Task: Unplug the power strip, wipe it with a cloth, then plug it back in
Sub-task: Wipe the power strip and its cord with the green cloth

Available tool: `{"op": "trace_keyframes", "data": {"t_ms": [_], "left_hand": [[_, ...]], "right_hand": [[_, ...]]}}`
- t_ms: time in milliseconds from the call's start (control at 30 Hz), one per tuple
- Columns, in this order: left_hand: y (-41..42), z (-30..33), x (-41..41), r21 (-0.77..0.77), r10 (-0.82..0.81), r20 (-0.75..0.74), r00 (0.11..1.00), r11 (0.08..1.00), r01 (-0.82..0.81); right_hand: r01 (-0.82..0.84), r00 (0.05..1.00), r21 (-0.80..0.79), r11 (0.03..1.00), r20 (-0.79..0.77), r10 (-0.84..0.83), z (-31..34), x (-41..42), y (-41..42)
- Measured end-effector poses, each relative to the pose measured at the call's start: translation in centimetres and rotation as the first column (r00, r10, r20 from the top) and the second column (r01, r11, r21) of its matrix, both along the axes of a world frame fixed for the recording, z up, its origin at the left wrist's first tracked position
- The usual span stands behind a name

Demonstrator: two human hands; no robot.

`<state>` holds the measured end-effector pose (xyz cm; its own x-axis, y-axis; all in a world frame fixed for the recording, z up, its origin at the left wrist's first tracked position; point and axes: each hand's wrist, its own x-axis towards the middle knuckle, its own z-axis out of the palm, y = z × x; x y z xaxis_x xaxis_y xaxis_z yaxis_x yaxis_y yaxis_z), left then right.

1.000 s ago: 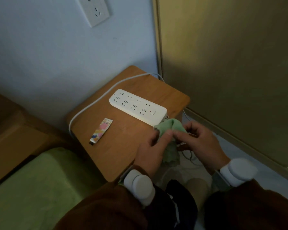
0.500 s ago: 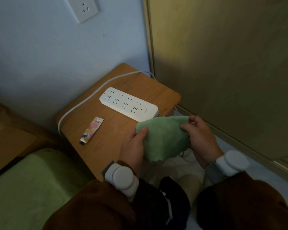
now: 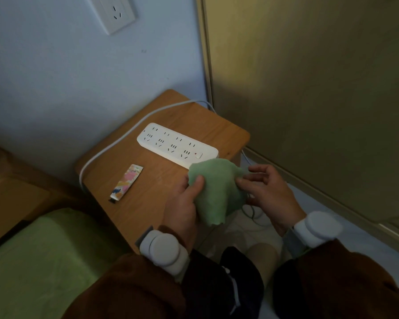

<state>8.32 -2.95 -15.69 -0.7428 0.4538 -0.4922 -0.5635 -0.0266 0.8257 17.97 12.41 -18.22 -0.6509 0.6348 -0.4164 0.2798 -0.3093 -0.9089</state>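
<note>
- Big olive-coloured panel (image 3: 309,100) fills the whole 1-to-3 o'clock side, pale wall (image 3: 55,77) runs from 9 to 12.
- Green bedding (image 3: 32,261) sits down at 8 o'clock, just beside the small wooden table (image 3: 136,203) in the middle.
- White power strip (image 3: 176,145) lies flat on the table top toward 12 o'clock, sockets up. Its cord (image 3: 115,141) loops along the table's 10 o'clock edge.
- Green cloth (image 3: 214,189) is held up between both hands, just off the strip's near end, covering a corner of it from this angle.
- Left hand (image 3: 184,208) has thumb and fingers pinched onto the cloth's 9 o'clock edge.
- Right hand (image 3: 267,192) is on the 3 o'clock side, fingertips touching the cloth, fingers loosely spread.
- Wall socket (image 3: 115,10) up at 11 o'clock, nothing plugged in.
- Little colourful flat tube thing (image 3: 127,183) lies on the table at 9 o'clock of the strip, well apart.
</note>
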Motion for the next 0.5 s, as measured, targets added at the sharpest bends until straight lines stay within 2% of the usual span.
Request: {"op": "trace_keyframes", "data": {"t_ms": [67,100,133,233,267,500], "left_hand": [[0.1,0.0,0.3,0.013,-0.030,-0.016,0.999,0.999,0.031],[0.1,0.1,0.4,0.016,-0.049,-0.021,0.999,0.999,0.049],[0.1,0.2,0.5,0.020,-0.072,-0.027,0.997,0.997,0.073],[0.1,0.4,0.6,0.030,-0.131,-0.037,0.991,0.991,0.132],[0.0,0.3,0.6,0.033,-0.152,-0.045,0.987,0.988,0.154],[0.3,-0.1,1.3,-0.007,-0.318,-0.138,0.938,0.947,0.320]], "right_hand": [[-0.024,0.999,0.186,0.982,0.027,0.019,0.1,0.2,0.0],[-0.043,0.999,0.230,0.972,0.032,0.036,0.2,0.2,0.1],[-0.057,0.998,0.214,0.975,0.011,0.056,0.3,0.3,0.0],[-0.128,0.990,-0.031,0.991,-0.057,0.126,1.5,0.2,-0.4],[-0.163,0.985,-0.067,0.984,-0.060,0.159,1.8,0.2,-0.5],[-0.277,0.958,-0.001,0.961,-0.077,0.277,2.5,0.5,-0.9]]}}
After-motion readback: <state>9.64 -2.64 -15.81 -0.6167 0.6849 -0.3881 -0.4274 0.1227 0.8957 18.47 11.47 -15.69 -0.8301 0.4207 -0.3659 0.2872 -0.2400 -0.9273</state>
